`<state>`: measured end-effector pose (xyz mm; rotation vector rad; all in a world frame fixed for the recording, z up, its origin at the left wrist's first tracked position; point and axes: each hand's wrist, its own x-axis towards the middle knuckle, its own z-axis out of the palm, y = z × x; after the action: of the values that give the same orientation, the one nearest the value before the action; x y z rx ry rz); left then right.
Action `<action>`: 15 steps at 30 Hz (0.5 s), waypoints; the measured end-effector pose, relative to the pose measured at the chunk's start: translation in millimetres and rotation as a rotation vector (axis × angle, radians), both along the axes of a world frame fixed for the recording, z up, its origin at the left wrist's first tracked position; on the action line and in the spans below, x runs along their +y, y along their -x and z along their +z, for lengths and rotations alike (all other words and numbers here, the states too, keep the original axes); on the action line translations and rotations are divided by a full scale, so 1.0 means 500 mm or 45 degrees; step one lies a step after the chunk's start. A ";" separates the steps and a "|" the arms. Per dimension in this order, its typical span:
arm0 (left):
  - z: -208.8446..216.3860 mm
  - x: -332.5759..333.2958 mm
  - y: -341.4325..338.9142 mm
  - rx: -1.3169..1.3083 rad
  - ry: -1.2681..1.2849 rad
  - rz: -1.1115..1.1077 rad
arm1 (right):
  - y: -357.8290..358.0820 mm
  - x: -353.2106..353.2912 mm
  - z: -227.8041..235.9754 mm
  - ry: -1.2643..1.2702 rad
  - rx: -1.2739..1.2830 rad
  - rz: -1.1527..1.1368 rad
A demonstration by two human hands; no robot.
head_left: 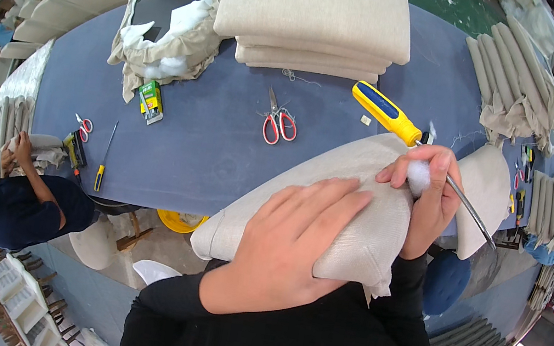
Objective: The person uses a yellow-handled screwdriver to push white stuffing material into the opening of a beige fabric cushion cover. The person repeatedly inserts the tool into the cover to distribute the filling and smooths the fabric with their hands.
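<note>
"Along the near edge of the table (218, 186), how is the beige cushion (371, 237) sitting?"

"It's slanting across that edge, one end pointing toward the person's body. The left hand (292, 240) is lying over it, fingers straight; its thumb is hiding, so I cannot tell whether it is pinching. The right hand (427, 195) is gripping a yellow-and-blue-handled tool (386, 113) by its shaft, white wadding (419, 178) bulging between its fingers."

"What are the containers holding?"

"At the upper left, an open fabric cover (200, 50) is surrounding a dark panel (162, 5) and white stuffing (189, 15). A green-and-yellow box (151, 103) is lying just below; I cannot see inside. Beneath the near edge, a yellow basin (169, 223) is holding something too small to make out."

"And room for moving?"

"Blue surface is stretching leftward from the cushion; red-handled scissors (279, 120) are lying farther in, and stacked cushions (315, 14) are filling the far side."
</note>
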<state>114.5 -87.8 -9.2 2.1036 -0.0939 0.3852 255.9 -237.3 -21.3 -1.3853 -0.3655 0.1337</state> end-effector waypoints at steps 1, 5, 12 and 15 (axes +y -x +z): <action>-0.010 -0.005 0.004 -0.059 -0.061 0.062 | 0.000 -0.002 0.009 0.092 0.013 0.015; -0.016 0.031 -0.011 -0.256 -0.143 -0.145 | -0.001 -0.022 0.069 0.374 0.081 0.148; -0.016 0.106 -0.074 -0.487 -0.137 -0.001 | -0.005 -0.032 0.042 -0.248 0.110 0.741; -0.010 0.120 -0.114 -0.393 -0.193 -0.180 | -0.001 -0.022 0.024 -0.490 0.198 0.804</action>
<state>171.4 -28.0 -14.1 2.1551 -0.4626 0.6312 256.5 -248.2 -9.1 -0.8373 -0.6527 0.6525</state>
